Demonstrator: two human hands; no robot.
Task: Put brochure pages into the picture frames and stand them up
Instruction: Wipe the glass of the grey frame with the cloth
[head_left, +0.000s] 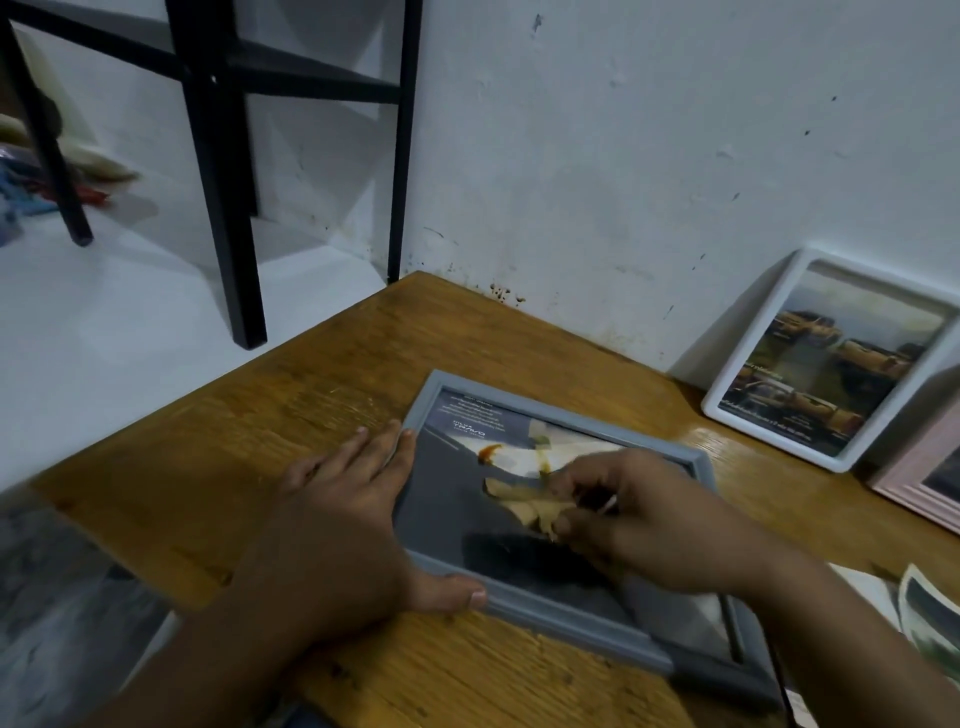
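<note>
A grey picture frame (519, 410) lies flat on the wooden table (270, 431) with a dark brochure page (457, 467) in it. My left hand (348, 509) presses on the frame's left edge, thumb on the near rail and fingers on the side. My right hand (639, 519) hovers over the frame's middle, its fingers pinched together over the page; what they hold is blurred. A white frame (748, 374) with a brochure page in it leans upright against the wall at the right.
A pink frame (914, 483) lies at the far right edge. Loose brochure pages (924, 608) lie near the right front. Black metal legs of a rack (223, 208) stand on the white floor left of the table. A white wall backs the table.
</note>
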